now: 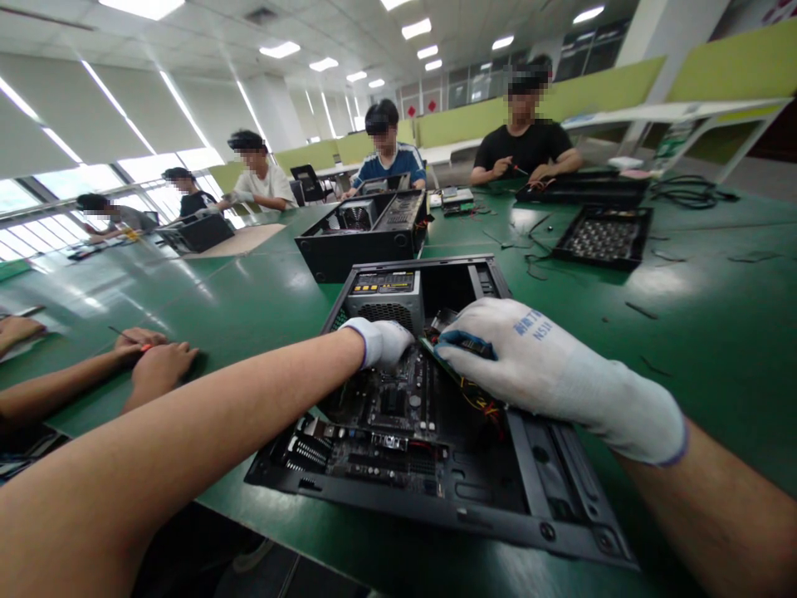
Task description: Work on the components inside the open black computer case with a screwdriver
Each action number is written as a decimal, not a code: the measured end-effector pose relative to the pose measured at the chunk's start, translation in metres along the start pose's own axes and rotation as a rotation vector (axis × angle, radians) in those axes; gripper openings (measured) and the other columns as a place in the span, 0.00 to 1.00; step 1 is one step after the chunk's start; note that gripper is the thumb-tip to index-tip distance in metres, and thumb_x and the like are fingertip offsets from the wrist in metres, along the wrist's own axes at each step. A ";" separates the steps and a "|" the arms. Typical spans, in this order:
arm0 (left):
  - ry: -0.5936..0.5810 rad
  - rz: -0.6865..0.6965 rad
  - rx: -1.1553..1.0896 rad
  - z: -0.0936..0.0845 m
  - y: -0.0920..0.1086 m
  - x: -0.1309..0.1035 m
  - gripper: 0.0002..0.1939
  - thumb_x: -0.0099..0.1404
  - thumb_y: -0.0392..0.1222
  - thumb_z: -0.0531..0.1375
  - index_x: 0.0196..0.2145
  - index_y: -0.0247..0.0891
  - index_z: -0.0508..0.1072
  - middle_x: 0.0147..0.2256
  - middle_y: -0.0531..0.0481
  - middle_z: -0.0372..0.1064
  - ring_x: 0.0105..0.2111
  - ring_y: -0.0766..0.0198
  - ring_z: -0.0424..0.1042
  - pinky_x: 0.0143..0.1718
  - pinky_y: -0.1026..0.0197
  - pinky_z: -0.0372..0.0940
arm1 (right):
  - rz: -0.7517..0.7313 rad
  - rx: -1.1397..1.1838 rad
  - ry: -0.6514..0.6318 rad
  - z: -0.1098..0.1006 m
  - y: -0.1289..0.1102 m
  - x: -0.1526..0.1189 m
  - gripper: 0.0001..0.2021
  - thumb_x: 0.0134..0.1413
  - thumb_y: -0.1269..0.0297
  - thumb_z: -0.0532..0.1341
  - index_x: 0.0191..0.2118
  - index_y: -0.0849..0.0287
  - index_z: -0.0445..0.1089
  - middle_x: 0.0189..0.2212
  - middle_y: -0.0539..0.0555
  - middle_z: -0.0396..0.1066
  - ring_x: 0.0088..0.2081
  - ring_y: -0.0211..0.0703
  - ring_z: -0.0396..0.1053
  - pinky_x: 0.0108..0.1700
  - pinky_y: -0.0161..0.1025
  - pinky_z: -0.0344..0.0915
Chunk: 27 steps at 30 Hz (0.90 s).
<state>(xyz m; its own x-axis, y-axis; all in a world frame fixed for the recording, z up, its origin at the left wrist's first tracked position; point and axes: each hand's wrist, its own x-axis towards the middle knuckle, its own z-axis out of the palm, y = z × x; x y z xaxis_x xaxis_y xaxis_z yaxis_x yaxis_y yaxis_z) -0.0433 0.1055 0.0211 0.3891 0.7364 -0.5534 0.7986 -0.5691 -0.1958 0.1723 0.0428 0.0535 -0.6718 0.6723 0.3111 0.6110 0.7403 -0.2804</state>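
Note:
An open black computer case lies on its side in front of me. Inside it are a motherboard and a grey power supply. My left hand, in a white glove, reaches down beside the power supply at the motherboard. Its fingers look curled together, their tips hidden, and what they grip cannot be made out. My right hand, in a white glove with blue-green on the fingers, grips a tilted part with a green circuit board over the case. Red and yellow wires run below that hand.
A second open computer case stands just beyond mine. On the right are a black tray-like panel, cables and scattered strips on the green table. A neighbour's hands rest at left; several people sit around.

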 end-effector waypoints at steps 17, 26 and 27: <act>0.009 -0.019 0.005 0.006 -0.004 0.005 0.25 0.59 0.41 0.70 0.54 0.39 0.77 0.54 0.41 0.78 0.54 0.50 0.76 0.56 0.56 0.69 | 0.002 -0.045 -0.022 -0.001 0.000 0.001 0.20 0.70 0.49 0.54 0.40 0.57 0.77 0.38 0.58 0.75 0.41 0.48 0.70 0.45 0.43 0.62; 0.006 -0.025 0.009 0.007 -0.003 0.006 0.25 0.61 0.42 0.69 0.55 0.36 0.77 0.55 0.37 0.77 0.54 0.48 0.76 0.57 0.55 0.70 | 0.011 -0.027 -0.028 -0.001 0.000 0.001 0.20 0.70 0.48 0.54 0.41 0.56 0.78 0.39 0.58 0.76 0.42 0.49 0.71 0.46 0.43 0.62; 0.002 -0.025 0.011 0.006 -0.003 0.006 0.24 0.61 0.42 0.69 0.55 0.35 0.77 0.55 0.37 0.77 0.55 0.48 0.76 0.57 0.55 0.69 | 0.011 -0.025 -0.027 -0.001 0.000 0.001 0.20 0.70 0.48 0.54 0.41 0.57 0.78 0.39 0.58 0.76 0.42 0.49 0.71 0.46 0.43 0.62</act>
<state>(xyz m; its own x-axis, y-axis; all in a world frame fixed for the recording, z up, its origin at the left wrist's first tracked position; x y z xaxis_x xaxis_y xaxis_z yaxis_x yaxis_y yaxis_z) -0.0461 0.1089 0.0135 0.3698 0.7511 -0.5469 0.8032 -0.5543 -0.2182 0.1720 0.0433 0.0548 -0.6759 0.6802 0.2836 0.6283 0.7330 -0.2606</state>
